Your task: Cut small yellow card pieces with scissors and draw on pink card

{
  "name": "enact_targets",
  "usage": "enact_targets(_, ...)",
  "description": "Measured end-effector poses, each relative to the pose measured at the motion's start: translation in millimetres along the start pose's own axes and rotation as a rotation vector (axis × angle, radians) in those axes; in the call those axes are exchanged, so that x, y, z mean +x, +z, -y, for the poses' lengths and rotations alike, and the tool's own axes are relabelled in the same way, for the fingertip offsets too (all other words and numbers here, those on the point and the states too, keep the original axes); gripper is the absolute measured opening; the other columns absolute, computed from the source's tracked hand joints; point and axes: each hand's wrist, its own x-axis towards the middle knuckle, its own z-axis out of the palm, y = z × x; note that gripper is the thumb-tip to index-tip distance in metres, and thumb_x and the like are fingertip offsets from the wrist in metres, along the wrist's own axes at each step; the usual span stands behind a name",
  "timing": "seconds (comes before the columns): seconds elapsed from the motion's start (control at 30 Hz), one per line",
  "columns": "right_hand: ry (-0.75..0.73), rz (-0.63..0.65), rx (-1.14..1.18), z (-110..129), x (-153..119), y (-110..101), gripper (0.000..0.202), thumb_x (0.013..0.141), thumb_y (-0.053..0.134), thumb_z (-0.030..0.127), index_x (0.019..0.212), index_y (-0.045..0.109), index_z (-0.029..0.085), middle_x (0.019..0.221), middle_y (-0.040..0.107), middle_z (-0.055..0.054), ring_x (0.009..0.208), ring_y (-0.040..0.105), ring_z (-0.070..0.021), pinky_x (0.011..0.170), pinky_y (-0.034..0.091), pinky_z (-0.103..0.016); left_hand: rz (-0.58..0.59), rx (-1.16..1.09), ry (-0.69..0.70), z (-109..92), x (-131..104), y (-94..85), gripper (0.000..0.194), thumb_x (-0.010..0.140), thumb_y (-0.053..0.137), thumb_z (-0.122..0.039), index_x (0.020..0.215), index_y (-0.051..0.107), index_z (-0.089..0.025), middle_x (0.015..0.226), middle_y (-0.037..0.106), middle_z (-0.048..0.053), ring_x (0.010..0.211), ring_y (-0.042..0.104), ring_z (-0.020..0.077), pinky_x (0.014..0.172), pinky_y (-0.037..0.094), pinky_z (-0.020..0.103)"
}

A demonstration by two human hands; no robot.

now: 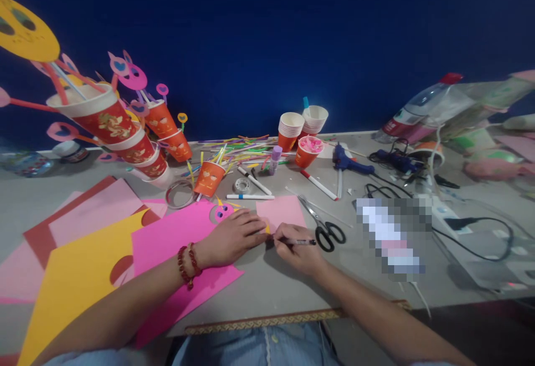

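My right hand (298, 252) is closed round a black-capped pen (303, 242), its tip end near the fingertips of my left hand. Palm down, my left hand (234, 238) has its fingers stretched out flat toward the pen. It lies partly over a magenta paper sheet (167, 282). A small yellow piece shows at its fingertips, mostly hidden by the hands. Just beyond the left hand is a pink paper face with eyes (223, 211). A light pink paper square (284, 211) lies ahead of both hands, with black-handled scissors (329, 235) to its right.
Yellow card (79, 282) and other sheets spread at left, beneath stacked decorated cups (111, 123). Straws, markers, tape and a glue stick (275, 160) lie along the back. A glue gun (351, 162), cables, a blurred-out phone-shaped object (390, 238) and a bottle (418, 110) are at right.
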Motion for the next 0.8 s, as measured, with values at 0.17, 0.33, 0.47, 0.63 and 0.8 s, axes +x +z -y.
enact_targets(0.17, 0.239, -0.158, 0.283, -7, 1, 0, 0.012, 0.084, 0.049, 0.018, 0.073, 0.052, 0.024, 0.060, 0.054, 0.004, 0.050, 0.051, -0.0142, 0.051, 0.041, -0.026, -0.020, 0.002, -0.001, 0, 0, 0.8, 0.036, 0.095, 0.050, -0.017, 0.130, 0.057, -0.022, 0.132, 0.062, 0.011, 0.124, 0.051, 0.0248, 0.110, 0.035, 0.050)
enact_targets(0.33, 0.321, -0.114, 0.314, -8, 15, -6, 0.008, 0.085, 0.050, 0.021, 0.079, 0.055, 0.023, 0.069, 0.058, 0.002, 0.059, 0.056, -0.0156, 0.057, 0.044, -0.028, -0.007, 0.004, 0.004, 1, -1, 2.8, 0.038, 0.095, 0.048, -0.016, 0.132, 0.055, -0.021, 0.135, 0.060, 0.010, 0.126, 0.049, 0.0259, 0.111, 0.034, 0.049)
enact_targets(0.47, 0.276, -0.075, 0.235, -13, 27, -6, 0.009, 0.079, 0.052, 0.017, 0.073, 0.056, 0.022, 0.066, 0.055, 0.003, 0.060, 0.052, -0.0150, 0.056, 0.040, -0.027, -0.011, 0.010, 0.002, 0, 0, 2.8, 0.040, 0.096, 0.047, -0.016, 0.135, 0.053, -0.021, 0.134, 0.061, 0.011, 0.125, 0.049, 0.0259, 0.110, 0.035, 0.048)
enact_targets(0.63, 0.242, -0.082, 0.254, -25, 30, 6, 0.010, 0.080, 0.050, 0.017, 0.071, 0.052, 0.022, 0.063, 0.051, 0.005, 0.057, 0.047, -0.0136, 0.054, 0.036, -0.025, 0.000, 0.042, 0.007, 0, 0, 0.9, 0.038, 0.095, 0.049, -0.018, 0.133, 0.055, -0.020, 0.132, 0.061, 0.010, 0.123, 0.049, 0.0263, 0.109, 0.037, 0.047)
enact_targets(0.8, 0.224, -0.085, 0.253, -28, 28, 9, 0.012, 0.081, 0.051, 0.017, 0.070, 0.051, 0.022, 0.065, 0.053, 0.004, 0.059, 0.047, -0.0142, 0.057, 0.036, -0.026, -0.004, 0.083, 0.009, -1, 1, -1.3, 0.034, 0.094, 0.053, -0.019, 0.128, 0.057, -0.019, 0.130, 0.063, 0.010, 0.118, 0.052, 0.0253, 0.108, 0.037, 0.046)
